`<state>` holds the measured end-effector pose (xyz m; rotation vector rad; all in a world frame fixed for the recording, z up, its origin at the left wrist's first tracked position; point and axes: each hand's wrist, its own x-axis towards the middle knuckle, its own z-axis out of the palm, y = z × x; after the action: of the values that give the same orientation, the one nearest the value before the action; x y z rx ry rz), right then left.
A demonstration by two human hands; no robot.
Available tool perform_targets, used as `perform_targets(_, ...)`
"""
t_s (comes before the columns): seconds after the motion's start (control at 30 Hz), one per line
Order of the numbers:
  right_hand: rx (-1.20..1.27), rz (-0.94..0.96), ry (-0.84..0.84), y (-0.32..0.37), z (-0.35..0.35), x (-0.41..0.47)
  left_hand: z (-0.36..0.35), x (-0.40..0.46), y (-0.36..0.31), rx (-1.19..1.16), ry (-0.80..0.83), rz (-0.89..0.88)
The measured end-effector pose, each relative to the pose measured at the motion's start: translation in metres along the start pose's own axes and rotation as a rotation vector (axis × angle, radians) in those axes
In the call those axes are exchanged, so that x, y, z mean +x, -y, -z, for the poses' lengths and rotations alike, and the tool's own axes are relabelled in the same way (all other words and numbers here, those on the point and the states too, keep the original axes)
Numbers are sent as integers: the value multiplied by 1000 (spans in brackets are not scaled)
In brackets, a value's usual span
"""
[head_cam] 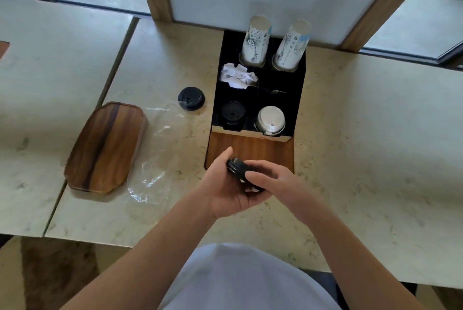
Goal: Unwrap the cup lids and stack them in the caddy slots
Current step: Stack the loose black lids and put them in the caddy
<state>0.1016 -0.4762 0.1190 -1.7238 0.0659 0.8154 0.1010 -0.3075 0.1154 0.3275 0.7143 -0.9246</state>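
A small stack of black cup lids [238, 168] is held in front of the caddy's wooden front panel [250, 150]. My left hand [225, 189] cups it from below and my right hand [270, 177] grips it from the right. The caddy's front left slot holds black lids [233, 113] and its front right slot holds white lids [270, 119]. One loose black lid [191, 98] lies on the counter left of the caddy. Clear plastic wrap [152, 154] lies flat on the counter.
Two stacks of upturned paper cups [255, 39] [290, 45] stand in the caddy's back slots, and crumpled white paper [238, 76] fills a middle slot. A wooden tray [105, 147] lies at the left. A wall panel and windows stand behind the counter.
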Motion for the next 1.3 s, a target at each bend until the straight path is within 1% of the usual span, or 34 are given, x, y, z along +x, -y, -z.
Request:
perform_targets(0.1,-94,-14,16,4,-12,4,16,-5,-3,-48,15,21)
perform_targets(0.2,-236,-14,3,8,-26,12,33,-12,-14,-33,11,29)
perform_targets(0.33,-301,16,-36,12,-55,29,51,-20,-32,-21,12,-34)
perform_targets(0.4,-292,33,-48,15,-72,41,59,-22,-40,-99,-20,-72)
perform_targets(0.5,-280,28,-7,25,-92,67,72,-25,-59,-241,-55,-145)
perform_targets(0.57,-345,15,24,37,-99,90,80,-26,-76,-326,-46,-191)
perform_targets(0.63,-401,2,35,49,-102,117,87,-26,-94,-422,-2,-238)
perform_targets(0.7,-431,0,2,60,-100,151,93,-27,-115,-494,30,-299)
perform_targets(0.73,-492,6,-37,65,-98,169,97,-28,-125,-516,46,-321)
perform_targets(0.8,-702,69,-109,77,-93,210,103,-29,-145,-533,63,-349)
perform_targets(0.83,-772,109,-126,84,-91,231,106,-28,-153,-536,54,-364)
perform_targets(0.9,-823,158,-154,99,-87,272,109,-25,-167,-550,16,-386)
perform_targets(0.97,-925,155,-174,110,-80,310,110,-20,-177,-560,-17,-403)
perform_targets(1.0,-1035,130,-155,114,-76,327,111,-18,-181,-558,-24,-407)
perform_targets(1.07,-1237,40,-65,114,-70,352,110,-13,-186,-557,-29,-394)
perform_targets(1.17,-1335,-44,66,109,-67,370,109,-7,-189,-560,-37,-375)
perform_targets(1.23,-1383,-17,135,106,-66,375,108,-6,-190,-550,-26,-364)
perform_targets(1.3,-1406,56,134,105,-63,376,106,-5,-192,-534,-27,-354)
